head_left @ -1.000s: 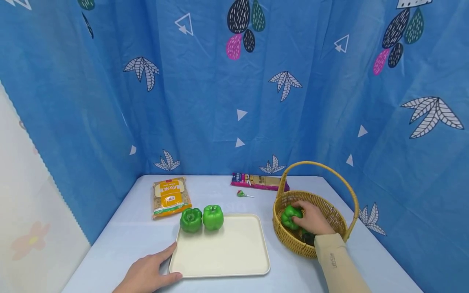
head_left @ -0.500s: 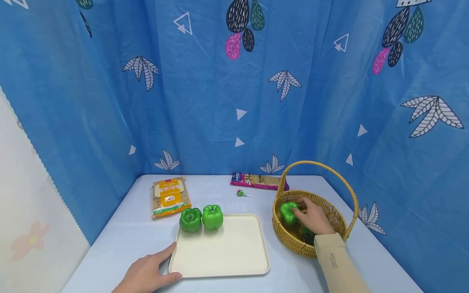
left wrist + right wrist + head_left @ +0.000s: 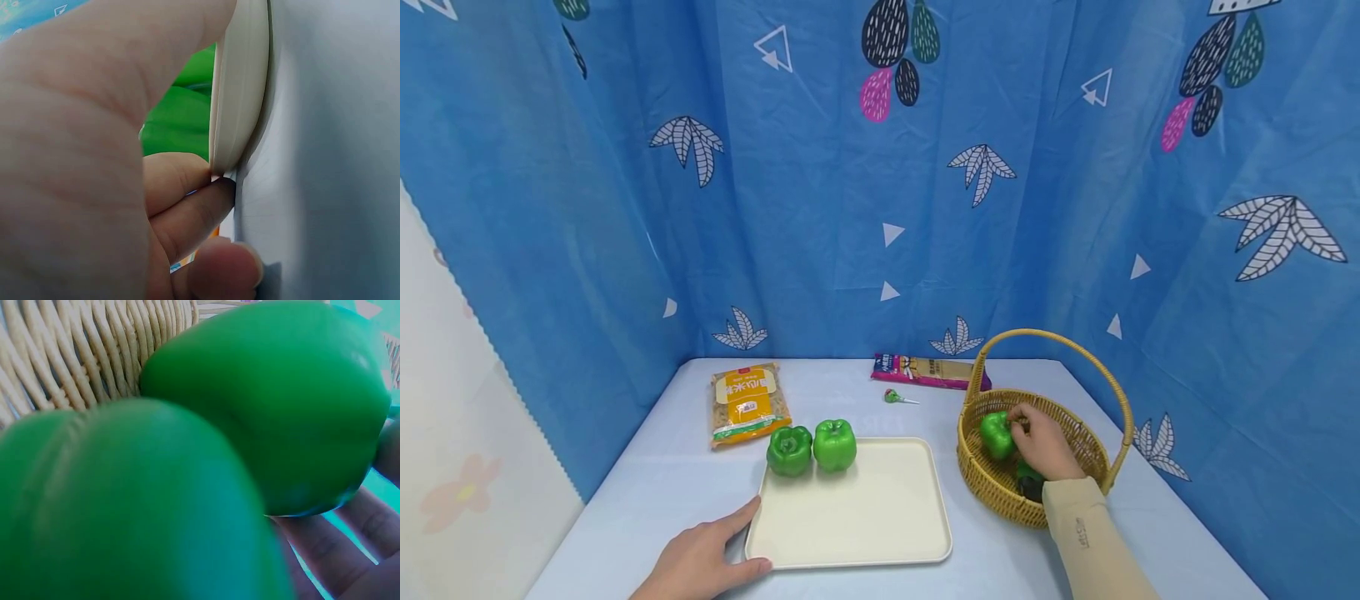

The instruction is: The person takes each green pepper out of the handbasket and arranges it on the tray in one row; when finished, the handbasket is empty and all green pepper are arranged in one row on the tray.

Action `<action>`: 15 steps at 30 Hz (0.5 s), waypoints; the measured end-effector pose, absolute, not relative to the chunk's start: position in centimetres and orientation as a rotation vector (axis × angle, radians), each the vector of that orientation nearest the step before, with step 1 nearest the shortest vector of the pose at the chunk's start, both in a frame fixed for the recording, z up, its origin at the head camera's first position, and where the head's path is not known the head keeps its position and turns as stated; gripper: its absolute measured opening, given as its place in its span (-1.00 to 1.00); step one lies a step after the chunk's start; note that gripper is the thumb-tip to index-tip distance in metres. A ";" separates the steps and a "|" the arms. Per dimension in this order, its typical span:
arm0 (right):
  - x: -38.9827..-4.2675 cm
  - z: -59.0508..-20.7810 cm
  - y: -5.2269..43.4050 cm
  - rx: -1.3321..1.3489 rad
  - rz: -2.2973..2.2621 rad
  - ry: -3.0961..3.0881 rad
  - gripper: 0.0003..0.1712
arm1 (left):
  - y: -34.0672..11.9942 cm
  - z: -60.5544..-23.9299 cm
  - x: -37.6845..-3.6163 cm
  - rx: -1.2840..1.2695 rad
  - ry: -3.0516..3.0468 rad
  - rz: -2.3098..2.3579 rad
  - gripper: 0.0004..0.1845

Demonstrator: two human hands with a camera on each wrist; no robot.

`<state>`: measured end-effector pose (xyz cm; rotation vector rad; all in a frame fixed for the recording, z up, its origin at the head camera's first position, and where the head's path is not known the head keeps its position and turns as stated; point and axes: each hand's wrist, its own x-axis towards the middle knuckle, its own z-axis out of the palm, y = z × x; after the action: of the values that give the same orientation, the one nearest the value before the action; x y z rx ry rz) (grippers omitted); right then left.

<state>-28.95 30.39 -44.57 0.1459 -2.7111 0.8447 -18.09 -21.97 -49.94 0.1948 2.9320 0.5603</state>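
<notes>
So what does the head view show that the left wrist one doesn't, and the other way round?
Only the head view shows the right hand on a green pepper in the wicker basket, the lollipop and the long purple packet.
Only the left wrist view shows the outer left side of the tray up close, and the lower fingers that the left hand hides from above.
Both show that hand, the tray, green from its peppers, the table and blue curtain.

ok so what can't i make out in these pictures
Head view: part of the basket floor, hidden by the right grip.
Left wrist view: most of the green pepper, blocked by the left grip and the tray.
Right wrist view: the nearer green shape, blurred and cut off by the left and bottom edges.
Head view: lollipop print, too small.
</notes>
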 end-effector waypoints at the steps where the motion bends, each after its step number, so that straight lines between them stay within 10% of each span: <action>1: -28.9 -44.5 30.4 0.128 0.850 -2.720 -0.79 | -22.0 -49.9 -18.1 0.196 2.932 0.560 0.11; 15: -29.2 -44.7 30.1 0.098 0.814 -2.829 -0.33 | -21.9 -49.8 -18.0 0.175 2.912 0.566 0.10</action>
<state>-29.19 30.08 -44.69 0.0982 -2.8289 0.8141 -18.04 -21.87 -49.79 0.1751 2.9125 0.5655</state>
